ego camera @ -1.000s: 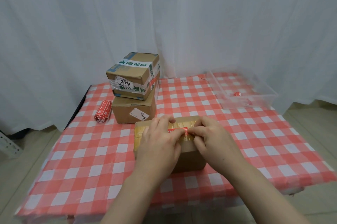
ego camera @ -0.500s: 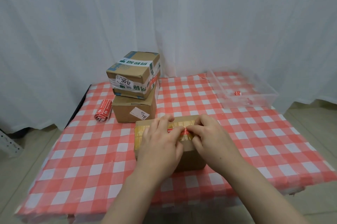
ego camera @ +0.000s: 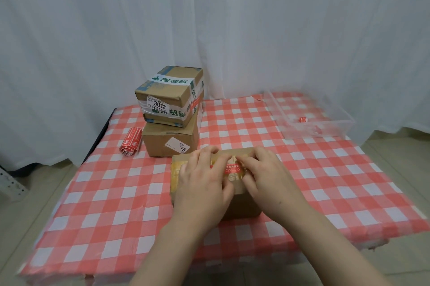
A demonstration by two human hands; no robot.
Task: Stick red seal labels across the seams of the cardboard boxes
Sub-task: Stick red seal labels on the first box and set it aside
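Observation:
A small cardboard box [ego camera: 242, 204] with yellowish tape lies in front of me on the checked table. A red seal label [ego camera: 232, 168] lies across its top. My left hand [ego camera: 202, 183] rests flat on the box's left half, fingers on the label's left end. Beside it, my right hand [ego camera: 265, 174] presses the label's right end with its fingertips. Both hands hide most of the box top and its seam. A roll of red seal labels [ego camera: 130, 142] lies at the table's left.
Two stacked cardboard boxes stand behind the near one: the upper box [ego camera: 169, 96] with green-printed tape, the lower box [ego camera: 169, 141] with a white sticker. A clear plastic bin [ego camera: 309, 118] holding small red scraps sits at the back right. White curtains hang behind the red-checked tablecloth [ego camera: 116, 204].
My hands have spread a little apart along the label, so more of its red face shows between them. The box has not moved.

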